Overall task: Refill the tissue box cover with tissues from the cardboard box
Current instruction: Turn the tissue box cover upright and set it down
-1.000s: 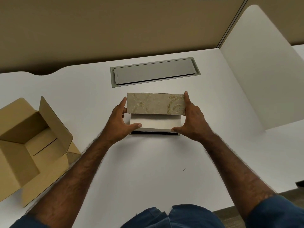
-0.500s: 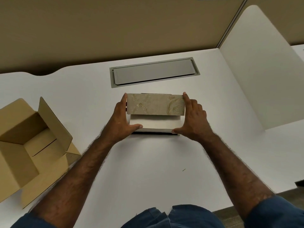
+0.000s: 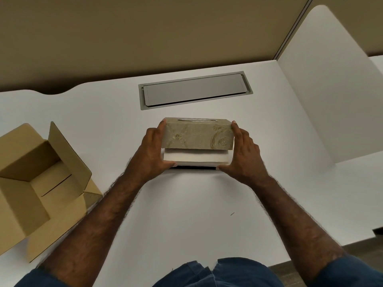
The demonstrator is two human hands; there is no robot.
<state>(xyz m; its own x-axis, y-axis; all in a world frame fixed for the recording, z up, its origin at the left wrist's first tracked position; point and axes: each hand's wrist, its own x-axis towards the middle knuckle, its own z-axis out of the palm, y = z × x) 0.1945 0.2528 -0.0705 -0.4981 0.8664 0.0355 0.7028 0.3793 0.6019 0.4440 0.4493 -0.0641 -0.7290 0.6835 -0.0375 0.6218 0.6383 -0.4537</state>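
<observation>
A beige tissue box cover with a swirl pattern sits at the middle of the white desk, its top slot just visible. Below its lower edge shows a white stack of tissues resting on a dark base plate. My left hand grips the cover's left end, thumb under the tissue stack. My right hand holds the right end the same way. The open brown cardboard box lies at the left edge, and I see no tissues inside it.
A grey cable hatch is set into the desk just behind the cover. A white divider panel stands at the right. A tan partition wall runs along the back.
The cover has tilted and lowered over the tissue stack, so its top slot now shows. Both hands stayed on its ends, fingers shifting slightly upward.
</observation>
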